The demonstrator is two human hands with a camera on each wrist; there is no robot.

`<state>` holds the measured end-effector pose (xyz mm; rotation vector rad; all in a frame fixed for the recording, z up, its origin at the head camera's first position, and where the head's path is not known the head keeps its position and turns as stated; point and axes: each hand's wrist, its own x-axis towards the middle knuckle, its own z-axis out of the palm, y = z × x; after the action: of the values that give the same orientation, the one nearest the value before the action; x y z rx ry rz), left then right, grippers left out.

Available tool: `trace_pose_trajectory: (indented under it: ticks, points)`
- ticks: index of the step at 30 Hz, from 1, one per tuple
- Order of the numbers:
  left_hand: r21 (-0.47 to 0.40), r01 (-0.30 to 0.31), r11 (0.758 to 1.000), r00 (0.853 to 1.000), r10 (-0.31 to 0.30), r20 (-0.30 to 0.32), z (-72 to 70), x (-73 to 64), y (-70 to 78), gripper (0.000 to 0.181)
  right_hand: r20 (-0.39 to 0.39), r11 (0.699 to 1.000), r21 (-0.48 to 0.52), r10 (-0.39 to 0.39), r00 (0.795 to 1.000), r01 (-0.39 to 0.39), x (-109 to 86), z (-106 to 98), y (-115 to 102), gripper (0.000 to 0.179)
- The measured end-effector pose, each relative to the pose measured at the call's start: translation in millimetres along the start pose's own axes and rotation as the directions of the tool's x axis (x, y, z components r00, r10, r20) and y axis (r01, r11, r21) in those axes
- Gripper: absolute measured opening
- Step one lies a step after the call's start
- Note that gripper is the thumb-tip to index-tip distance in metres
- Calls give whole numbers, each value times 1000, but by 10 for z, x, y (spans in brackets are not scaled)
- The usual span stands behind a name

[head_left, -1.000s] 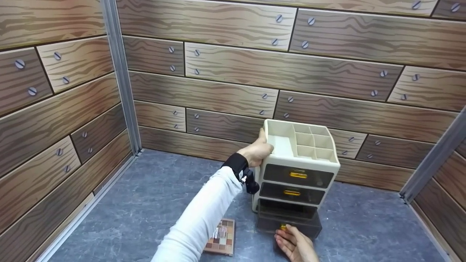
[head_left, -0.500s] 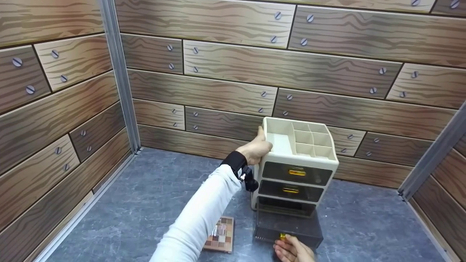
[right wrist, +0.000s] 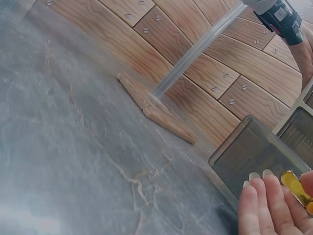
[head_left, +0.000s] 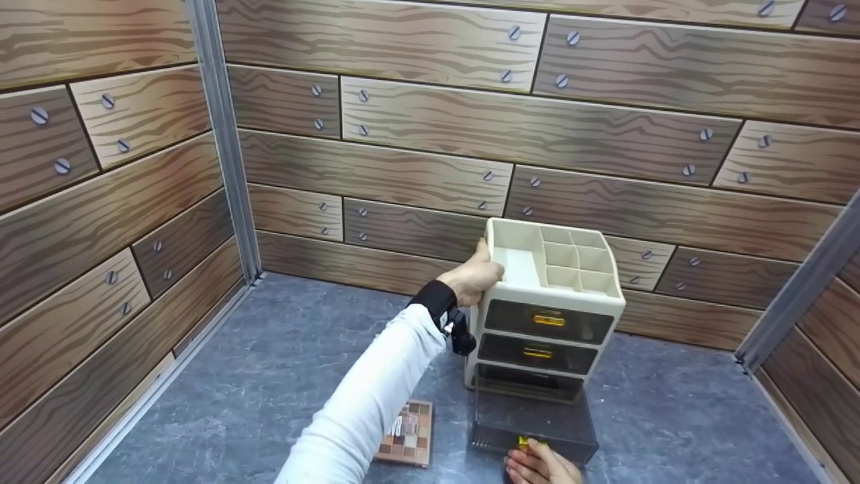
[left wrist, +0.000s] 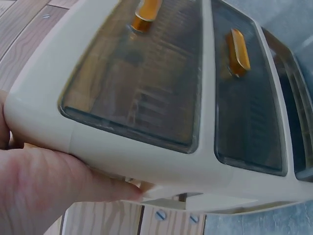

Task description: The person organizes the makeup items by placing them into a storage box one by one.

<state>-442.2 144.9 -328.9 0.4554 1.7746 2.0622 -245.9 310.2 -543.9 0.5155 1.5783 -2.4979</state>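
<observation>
A cream desktop drawer organizer stands upright on the grey floor, with divided compartments on top and smoky see-through drawers. My left hand grips its upper left side, the thumb over the rim; in the left wrist view that hand lies along the cream side wall. The bottom drawer is pulled far out toward me, and nothing shows inside it. At its front, my right hand pinches the yellow handle between thumb and index finger. In the right wrist view the other fingers stay extended below this handle.
A makeup palette with many brown and pink squares lies flat left of the drawer, partly behind the left sleeve. The two upper drawers are closed. Wood-patterned walls enclose the grey marbled surface.
The bottom drawer has slid further out toward me, with my right hand moving along on its handle. My left hand has kept its hold on the organizer.
</observation>
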Motion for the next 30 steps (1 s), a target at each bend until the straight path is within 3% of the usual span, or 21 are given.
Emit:
trace_pose_trajectory:
  ticks: [3, 7, 10, 14, 17, 23, 27, 30]
  points:
    - [105, 2, 994, 1000, 0, -27, -6, -32, 23, 80, 0, 1000, -11, -18, 1000, 18, -2, 8, 4, 23]
    - [267, -26, 963, 995, 50, -82, -40, -125, -13, 77, -11, 999, -16, -27, 1000, 27, -14, 14, 14, 24]
    - [292, -80, 953, 988, 114, -102, -125, -260, -146, 90, -21, 1000, -9, -11, 1000, 11, -25, 13, 21, 23]
    - [267, -103, 958, 987, 131, -88, -309, -520, -389, 95, -19, 1000, -7, 3, 1000, -3, -25, -2, 14, 22]
    - [310, -82, 947, 993, 104, -54, -459, -734, -534, 91, -7, 1000, -10, 3, 1000, -3, -29, -22, 6, 23]
    - [446, -38, 894, 999, 30, 25, -705, -1101, -750, 81, -4, 1000, -6, 1, 1000, -1, -29, -27, 13, 24]
    - [451, 45, 891, 997, -70, 39, -816, -1296, -871, 69, -21, 1000, -5, 0, 1000, 0, -21, 1, 25, 26]
    - [498, 121, 859, 986, -162, 41, -884, -1414, -931, 67, -21, 1000, -10, -8, 1000, 8, -17, 12, 27, 26]
